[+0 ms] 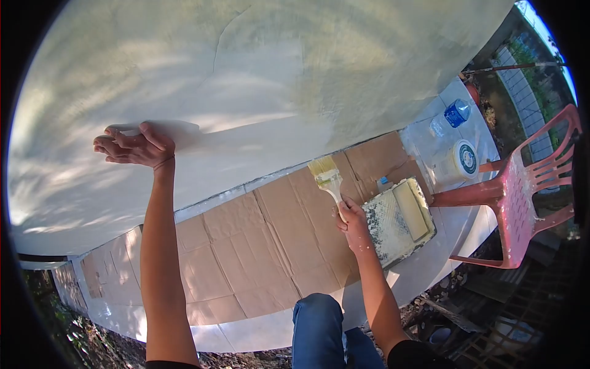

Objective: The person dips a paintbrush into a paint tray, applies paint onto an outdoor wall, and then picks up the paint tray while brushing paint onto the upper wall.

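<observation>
My left hand is raised at the pale wall, its fingers apart and slightly bent, with nothing in it. Lower and to the right, my right hand is closed round the handle of a wide paintbrush. The brush's yellowish bristles point up and left, above brown cardboard on the tiled ledge. Just right of my right hand lies a paint tray, streaked with cream and white paint and holding pale paint at its right side.
A white tub with a round label and a bottle with a blue label stand beyond the tray. A paint-spotted red plastic chair is at the right. Debris lies below the ledge's edge.
</observation>
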The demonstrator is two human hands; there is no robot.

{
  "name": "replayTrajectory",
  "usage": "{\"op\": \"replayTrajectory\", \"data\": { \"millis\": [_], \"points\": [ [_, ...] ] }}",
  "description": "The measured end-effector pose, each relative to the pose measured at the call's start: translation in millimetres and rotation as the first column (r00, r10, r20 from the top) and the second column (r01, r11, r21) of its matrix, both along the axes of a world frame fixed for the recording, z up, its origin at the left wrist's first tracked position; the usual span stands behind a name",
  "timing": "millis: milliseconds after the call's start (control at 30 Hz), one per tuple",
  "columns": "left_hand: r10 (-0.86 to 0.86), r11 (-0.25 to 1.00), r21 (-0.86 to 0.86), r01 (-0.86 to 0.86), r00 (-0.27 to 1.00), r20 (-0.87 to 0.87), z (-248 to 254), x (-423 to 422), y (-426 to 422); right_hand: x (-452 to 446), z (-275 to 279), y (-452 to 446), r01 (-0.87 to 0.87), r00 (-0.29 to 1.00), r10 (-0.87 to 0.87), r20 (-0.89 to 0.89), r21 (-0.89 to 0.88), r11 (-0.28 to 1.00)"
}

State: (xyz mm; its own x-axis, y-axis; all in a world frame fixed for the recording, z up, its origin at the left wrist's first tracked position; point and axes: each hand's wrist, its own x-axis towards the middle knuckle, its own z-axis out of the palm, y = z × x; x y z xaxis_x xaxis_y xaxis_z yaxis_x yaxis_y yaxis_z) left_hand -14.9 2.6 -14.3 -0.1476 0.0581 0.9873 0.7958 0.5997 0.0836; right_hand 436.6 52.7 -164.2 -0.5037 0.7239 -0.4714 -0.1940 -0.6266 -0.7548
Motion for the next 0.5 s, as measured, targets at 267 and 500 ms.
{"op": "replayTrajectory", "data": {
  "millis": [267, 500],
  "points": [
    [-0.021, 1.000, -0.023, 0.021, 1.000, 0.005, -1.9, -2.6, -1.9, -126.1, 145.9, 31.8, 0.068, 0.989, -0.069, -0.132, -0.012, 0.998],
    [-0.046, 0.999, -0.011, 0.046, 0.999, 0.022, -1.3, -0.8, -2.4, -98.6, 209.5, 9.9, 0.122, 0.977, -0.082, -0.198, 0.198, 0.973]
  ]
}}
